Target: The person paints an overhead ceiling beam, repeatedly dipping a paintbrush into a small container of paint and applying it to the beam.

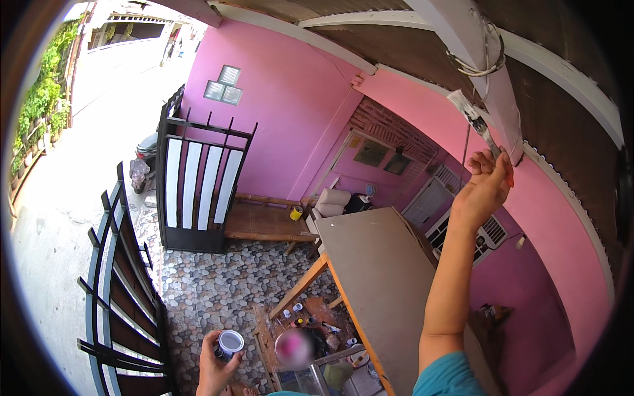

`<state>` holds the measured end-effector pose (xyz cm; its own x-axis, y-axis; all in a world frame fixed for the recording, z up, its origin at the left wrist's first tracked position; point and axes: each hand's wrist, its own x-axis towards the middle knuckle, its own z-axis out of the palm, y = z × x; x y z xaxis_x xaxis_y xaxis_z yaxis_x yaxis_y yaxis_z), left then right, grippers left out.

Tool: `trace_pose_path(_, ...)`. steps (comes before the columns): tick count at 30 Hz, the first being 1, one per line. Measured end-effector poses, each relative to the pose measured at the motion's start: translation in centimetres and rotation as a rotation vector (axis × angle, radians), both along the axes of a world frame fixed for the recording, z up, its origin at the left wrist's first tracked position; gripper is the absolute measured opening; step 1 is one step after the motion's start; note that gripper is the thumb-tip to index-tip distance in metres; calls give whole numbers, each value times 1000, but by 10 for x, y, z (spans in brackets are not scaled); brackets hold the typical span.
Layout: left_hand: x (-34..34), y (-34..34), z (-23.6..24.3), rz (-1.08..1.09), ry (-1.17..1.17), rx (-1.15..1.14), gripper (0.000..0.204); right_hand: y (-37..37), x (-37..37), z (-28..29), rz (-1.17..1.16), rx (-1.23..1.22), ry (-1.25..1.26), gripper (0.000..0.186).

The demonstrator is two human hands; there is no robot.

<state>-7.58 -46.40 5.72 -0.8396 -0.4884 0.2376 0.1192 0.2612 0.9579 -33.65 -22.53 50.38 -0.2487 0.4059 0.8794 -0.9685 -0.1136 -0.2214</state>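
Note:
My right hand (pixel 487 185) is raised high on an outstretched arm and grips a paintbrush (pixel 474 121) by its handle. The white-loaded bristles point up toward a white roof beam (pixel 485 72) wrapped with a coil of wire. My left hand (pixel 214 363) is low at the bottom edge, holding a small open tin of white paint (pixel 230 343). I look down from a height over a pebble-patterned floor (pixel 218 277).
Pink walls (pixel 290 112) surround a porch. A grey board on a wooden frame (pixel 380 264) leans below me, with small paint pots and clutter (pixel 310 317) at its foot. A black and white gate (pixel 198 185), a wooden bench (pixel 264 221) and a parked scooter (pixel 145 158) lie beyond.

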Motion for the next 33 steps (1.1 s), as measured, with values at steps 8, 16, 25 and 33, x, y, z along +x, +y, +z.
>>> trace_pose_path(8, 2, 2, 21, -52, -98, 88, 56, -16, 2, 84, -303, 223, 309, 27)
trace_pose_path(16, 7, -2, 37, -57, -103, 71, 56, -56, 12, 122, -491, 492, 360, 20)
trace_pose_path(25, 19, 2, 43, -35, -103, 128, 56, -26, -13, 136, -105, 340, 120, 22)
trace_pose_path(33, 29, -3, 54, -29, -126, 74, 61, -44, -10, 130, -894, 336, 530, 15)
